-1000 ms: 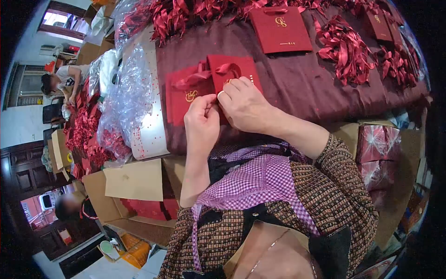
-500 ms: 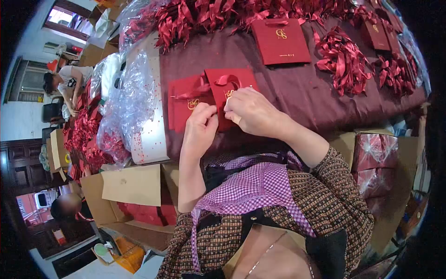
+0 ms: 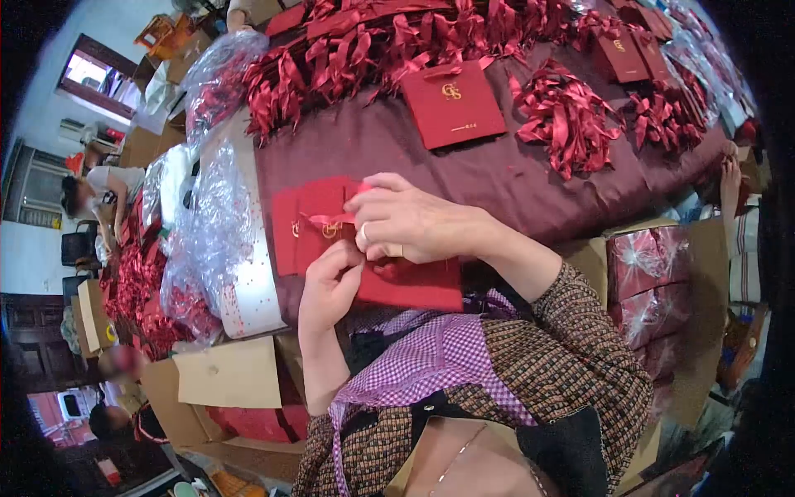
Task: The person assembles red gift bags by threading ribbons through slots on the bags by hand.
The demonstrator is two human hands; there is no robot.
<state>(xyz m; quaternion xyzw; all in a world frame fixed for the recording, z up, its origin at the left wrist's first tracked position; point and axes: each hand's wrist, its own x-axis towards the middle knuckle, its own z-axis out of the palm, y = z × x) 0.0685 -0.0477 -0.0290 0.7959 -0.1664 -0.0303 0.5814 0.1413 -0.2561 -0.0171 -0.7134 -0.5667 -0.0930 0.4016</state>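
Red paper bags with gold lettering (image 3: 315, 203) lie on the dark red cloth (image 3: 455, 178) at the near left of the table. My left hand (image 3: 333, 277) has its fingers curled at the lower edge of these bags. Over their right side is my right hand (image 3: 414, 224), a ring on one finger, its fingers bent in towards my left hand. Another red bag (image 3: 410, 284) lies beneath my right hand, closer to my body. What the fingertips pinch is hidden.
Another red bag (image 3: 453, 103) lies farther back beside a heap of red ribbons (image 3: 567, 120). Rows of ribboned bags line the far side. Clear plastic wrap (image 3: 219, 224) covers the left edge. Open cartons (image 3: 228, 377) stand below. Other people are at the left.
The view has shifted, so the table's far side shows more. The bag at my right hand has swung down towards my body. Both hands have come closer together.
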